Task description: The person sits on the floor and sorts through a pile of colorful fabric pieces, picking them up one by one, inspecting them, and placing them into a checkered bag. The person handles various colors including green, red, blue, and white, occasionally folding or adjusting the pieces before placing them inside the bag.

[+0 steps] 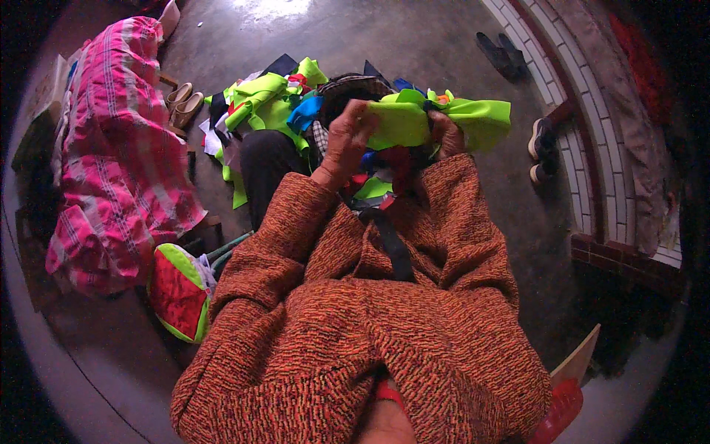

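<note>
Both my hands are raised in front of me, gripping a bright lime-green piece of fabric (414, 120). My left hand (347, 137) pinches its left end with fingers curled. My right hand (446, 135) clutches the bunched middle, and the rest of the cloth trails off to the right. Beneath my hands lies a heap of cloth scraps (274, 103) in green, blue, red and black, partly hidden by my orange knitted sleeves. Small blue and orange bits show at the top of the green fabric.
A pink checked bundle (118, 155) lies at left with tan shoes (183, 103) beside it. A red and green stitched cushion (177, 292) sits at lower left. Dark shoes (503, 53) and sneakers (541, 148) rest by the tiled curb (592, 148) at right.
</note>
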The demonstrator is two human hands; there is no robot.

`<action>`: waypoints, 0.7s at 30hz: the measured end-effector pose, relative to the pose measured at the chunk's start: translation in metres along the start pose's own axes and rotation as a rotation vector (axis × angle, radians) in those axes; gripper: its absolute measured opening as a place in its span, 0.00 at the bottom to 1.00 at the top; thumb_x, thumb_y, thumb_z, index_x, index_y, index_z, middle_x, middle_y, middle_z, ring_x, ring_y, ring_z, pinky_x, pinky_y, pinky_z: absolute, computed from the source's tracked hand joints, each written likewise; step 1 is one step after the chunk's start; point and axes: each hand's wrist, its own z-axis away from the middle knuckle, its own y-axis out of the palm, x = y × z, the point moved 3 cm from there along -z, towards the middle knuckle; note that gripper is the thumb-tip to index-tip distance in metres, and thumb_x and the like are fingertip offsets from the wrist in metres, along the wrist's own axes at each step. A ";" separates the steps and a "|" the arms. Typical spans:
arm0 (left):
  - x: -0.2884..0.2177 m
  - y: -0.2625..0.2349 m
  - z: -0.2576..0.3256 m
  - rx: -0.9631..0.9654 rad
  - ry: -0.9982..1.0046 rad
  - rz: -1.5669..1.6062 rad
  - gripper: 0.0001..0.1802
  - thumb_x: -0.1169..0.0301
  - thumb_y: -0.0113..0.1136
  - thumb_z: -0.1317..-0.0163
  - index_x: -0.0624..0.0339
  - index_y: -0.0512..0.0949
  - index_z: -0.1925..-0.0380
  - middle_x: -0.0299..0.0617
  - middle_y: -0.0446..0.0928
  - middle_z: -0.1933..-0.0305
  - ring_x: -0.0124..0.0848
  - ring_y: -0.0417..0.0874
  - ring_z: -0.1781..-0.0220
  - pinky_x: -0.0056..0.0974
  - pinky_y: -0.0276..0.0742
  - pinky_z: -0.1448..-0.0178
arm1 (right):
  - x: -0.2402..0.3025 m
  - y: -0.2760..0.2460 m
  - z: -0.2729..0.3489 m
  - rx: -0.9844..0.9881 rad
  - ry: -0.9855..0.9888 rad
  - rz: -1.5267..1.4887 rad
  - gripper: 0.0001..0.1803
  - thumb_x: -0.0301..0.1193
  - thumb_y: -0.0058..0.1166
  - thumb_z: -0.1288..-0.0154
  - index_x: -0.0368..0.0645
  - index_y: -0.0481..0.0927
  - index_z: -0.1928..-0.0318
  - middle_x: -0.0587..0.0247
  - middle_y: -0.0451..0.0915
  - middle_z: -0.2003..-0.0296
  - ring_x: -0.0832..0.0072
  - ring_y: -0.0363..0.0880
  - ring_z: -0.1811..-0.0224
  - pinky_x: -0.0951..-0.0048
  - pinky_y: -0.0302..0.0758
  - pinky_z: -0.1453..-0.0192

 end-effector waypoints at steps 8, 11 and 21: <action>0.009 -0.038 -0.010 -0.335 -0.099 0.358 0.06 0.72 0.49 0.37 0.59 0.69 0.61 0.34 0.72 0.63 0.22 0.71 0.63 0.28 0.69 0.59 | 0.009 -0.008 -0.006 -0.015 -0.090 0.146 0.21 0.24 0.57 0.50 0.42 0.72 0.53 0.61 0.77 0.60 0.68 0.76 0.57 0.64 0.74 0.49; 0.009 -0.043 -0.008 -0.407 -0.104 0.281 0.06 0.72 0.50 0.38 0.59 0.69 0.61 0.34 0.73 0.64 0.22 0.71 0.65 0.27 0.69 0.61 | 0.008 -0.012 -0.006 -0.021 -0.107 0.101 0.21 0.24 0.57 0.50 0.43 0.71 0.52 0.61 0.77 0.59 0.67 0.76 0.57 0.64 0.74 0.49; 0.065 -0.039 0.016 -0.108 -0.379 0.036 0.12 0.72 0.57 0.45 0.64 0.70 0.62 0.40 0.75 0.66 0.29 0.77 0.65 0.33 0.73 0.60 | 0.009 -0.031 -0.019 -0.065 -0.139 0.160 0.20 0.25 0.57 0.49 0.44 0.71 0.52 0.62 0.77 0.60 0.68 0.76 0.58 0.65 0.74 0.50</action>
